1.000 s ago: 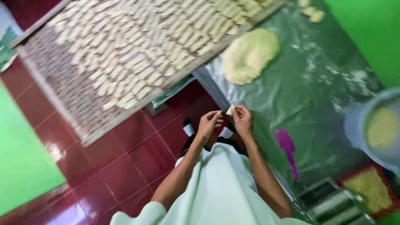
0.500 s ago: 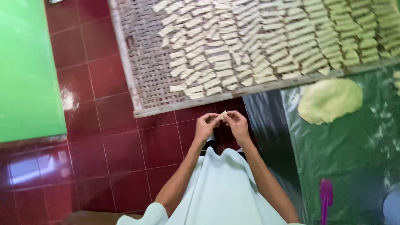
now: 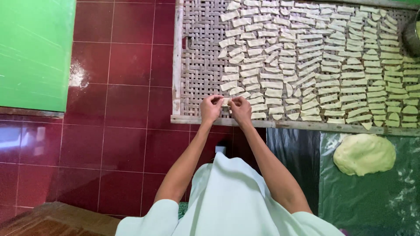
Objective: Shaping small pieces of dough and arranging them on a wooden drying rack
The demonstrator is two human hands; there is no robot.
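My left hand and my right hand pinch the two ends of a small pale dough strip between their fingertips. The strip hangs just over the near left part of a woven bamboo tray. Several rows of folded dough pieces cover the tray from the middle to the right; its left band is bare weave. The held strip is next to the lowest pieces at the near edge.
The tray's wooden frame runs across below my hands. A flattened round of dough lies on a dark plastic sheet at the right. Dark red floor tiles fill the left, with a green panel beyond them.
My view swung from the dough round over to the tray. Both hands, still holding the strip, moved forward from above the floor to over the tray's near edge.
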